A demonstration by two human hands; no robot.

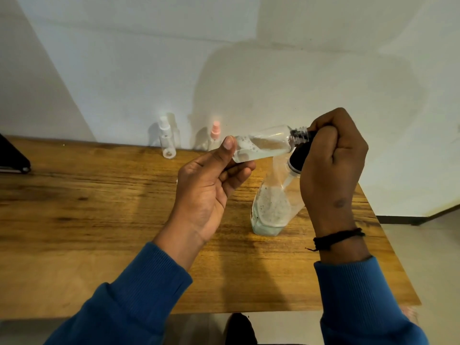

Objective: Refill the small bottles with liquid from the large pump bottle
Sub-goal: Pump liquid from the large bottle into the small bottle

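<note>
A person's left hand is pinching the base end of a small clear bottle between thumb and curled fingers, holding it nearly on its side in the air with its threaded, uncapped neck pointing toward 3 o'clock, while the right hand is curling tightly around the black pump head of the large pump bottle. The black nozzle is sitting right at the small bottle's open mouth, and pale liquid with bubbles is pooling along the small bottle's lower side. The large pump bottle, clear and holding a shallow layer of pale green liquid at its bottom with foam clinging to its walls, is standing on a wooden table at about 4 o'clock from the table's middle, directly under the two hands. Two more small bottles are standing upright at the table's far edge near 12 o'clock, against a white wall: one with a white spray cap and, just to its right, one with a pink spray cap. A dark flat object is lying at the table's 9 o'clock edge, cut off by the frame. Blue ribbed sleeves are covering both forearms, a black thread band is circling the right wrist, and pale floor is showing beyond the table at 3 o'clock.
</note>
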